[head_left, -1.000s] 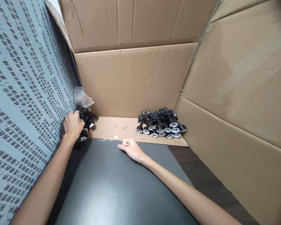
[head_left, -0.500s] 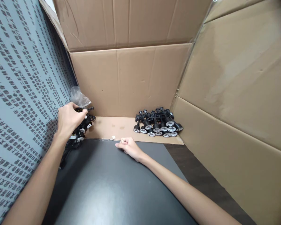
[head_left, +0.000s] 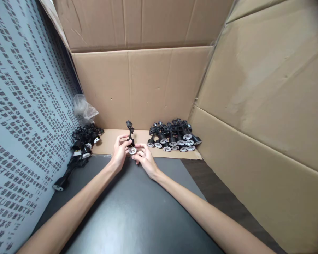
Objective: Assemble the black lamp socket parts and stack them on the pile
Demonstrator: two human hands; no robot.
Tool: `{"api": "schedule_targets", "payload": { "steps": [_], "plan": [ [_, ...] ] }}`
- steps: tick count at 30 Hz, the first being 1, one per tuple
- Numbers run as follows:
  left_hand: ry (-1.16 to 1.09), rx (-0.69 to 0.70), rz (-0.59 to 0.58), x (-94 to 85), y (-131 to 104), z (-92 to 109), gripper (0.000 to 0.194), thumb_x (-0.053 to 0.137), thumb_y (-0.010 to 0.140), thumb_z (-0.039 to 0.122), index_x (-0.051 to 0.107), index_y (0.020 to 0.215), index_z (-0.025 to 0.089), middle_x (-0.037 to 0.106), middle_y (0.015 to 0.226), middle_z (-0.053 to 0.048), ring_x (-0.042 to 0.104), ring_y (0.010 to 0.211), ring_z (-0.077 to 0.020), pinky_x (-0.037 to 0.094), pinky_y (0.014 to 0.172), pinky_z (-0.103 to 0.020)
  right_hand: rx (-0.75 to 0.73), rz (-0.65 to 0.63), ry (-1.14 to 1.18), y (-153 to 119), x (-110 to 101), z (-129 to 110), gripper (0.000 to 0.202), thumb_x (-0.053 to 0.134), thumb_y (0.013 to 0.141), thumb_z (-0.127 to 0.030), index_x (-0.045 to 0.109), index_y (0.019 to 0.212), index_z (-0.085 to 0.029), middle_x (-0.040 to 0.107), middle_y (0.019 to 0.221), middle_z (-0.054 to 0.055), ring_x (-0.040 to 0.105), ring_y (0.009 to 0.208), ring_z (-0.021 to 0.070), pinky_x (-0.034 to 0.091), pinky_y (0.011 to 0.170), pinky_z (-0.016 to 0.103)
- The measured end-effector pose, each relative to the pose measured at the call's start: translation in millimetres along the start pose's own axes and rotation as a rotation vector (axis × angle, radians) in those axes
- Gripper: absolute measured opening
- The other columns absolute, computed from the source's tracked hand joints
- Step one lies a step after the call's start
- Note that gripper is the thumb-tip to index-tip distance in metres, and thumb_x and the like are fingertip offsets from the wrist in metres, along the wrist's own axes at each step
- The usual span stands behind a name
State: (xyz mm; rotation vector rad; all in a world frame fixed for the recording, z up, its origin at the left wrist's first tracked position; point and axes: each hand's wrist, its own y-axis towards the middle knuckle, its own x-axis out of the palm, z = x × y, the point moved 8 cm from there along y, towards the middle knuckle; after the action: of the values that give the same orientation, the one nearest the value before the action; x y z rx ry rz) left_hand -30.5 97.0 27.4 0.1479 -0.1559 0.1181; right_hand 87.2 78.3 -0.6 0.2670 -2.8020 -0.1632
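item: black fixture (head_left: 130, 133), one, with a white disc (head_left: 132, 151) at its wide cup end.
location: between the two hands, above the cardboard strip (head_left: 108, 135), close to the far edge of the dark mat (head_left: 127, 208).
long axis: roughly upright in view, the slim jointed end pointing away toward the back cardboard wall (head_left: 148, 88), the cup end toward the wearer. the disc lies just below the cup mouth; whether it is seated or loose cannot be told.
nearer hand: left hand (head_left: 118, 152), on the fixture itself; the right hand (head_left: 145, 159) is at the disc's right side.
left hand, state: thumb and fingers closed about the cup from the left, gripping it; forearm slanting in from lower left.
right hand, state: fingers half curled, thumb and fingertips at the disc's edge; whether they pinch it cannot be told. forearm slanting in from lower right.
adjacent stock: heap of black fixtures (head_left: 86, 135), left, beneath a clear plastic bag (head_left: 84, 107); cluster of similar fixtures (head_left: 172, 135), right, on the strip, most disc ends facing the wearer.
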Motion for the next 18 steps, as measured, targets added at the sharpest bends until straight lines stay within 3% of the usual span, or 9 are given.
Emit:
{"api": "schedule_targets", "payload": {
  "steps": [5, 13, 18],
  "plan": [
    [-0.104, -0.030, -0.049, 4.0, -4, -18, 0.039, 0.066, 0.075, 0.041, 0.049, 0.106, 0.024, 0.059, 0.085, 0.000, 0.059, 0.065, -0.0115, 0.049, 0.060, -0.024, -0.001, 0.044, -0.005, 5, -6, 8, 0.043, 0.069, 0.058, -0.023, 0.046, 0.094, -0.024, 0.057, 0.091, -0.001, 0.056, 0.073, 0.0131, 0.045, 0.054, 0.023],
    [0.023, 0.003, -0.035, -2.9, -2, -26, 0.043, 0.065, 0.077, 0.052, 0.052, 0.105, 0.021, 0.060, 0.107, -0.007, 0.062, 0.088, -0.0158, 0.053, 0.070, -0.026, -0.016, 0.091, 0.025, 7, -11, 12, 0.048, 0.078, 0.059, -0.032, 0.046, 0.093, -0.023, 0.058, 0.086, -0.001, 0.060, 0.079, 0.0152, 0.049, 0.059, 0.024],
    [0.079, 0.048, -0.063, -0.6, -7, -20, 0.046, 0.063, 0.080, 0.055, 0.048, 0.108, 0.022, 0.063, 0.094, -0.004, 0.063, 0.075, -0.0151, 0.055, 0.067, -0.029, -0.078, 0.112, 0.001, 7, -15, 9, 0.044, 0.079, 0.063, -0.039, 0.050, 0.091, -0.022, 0.060, 0.089, 0.000, 0.061, 0.075, 0.0141, 0.051, 0.061, 0.026]
  ]
}}
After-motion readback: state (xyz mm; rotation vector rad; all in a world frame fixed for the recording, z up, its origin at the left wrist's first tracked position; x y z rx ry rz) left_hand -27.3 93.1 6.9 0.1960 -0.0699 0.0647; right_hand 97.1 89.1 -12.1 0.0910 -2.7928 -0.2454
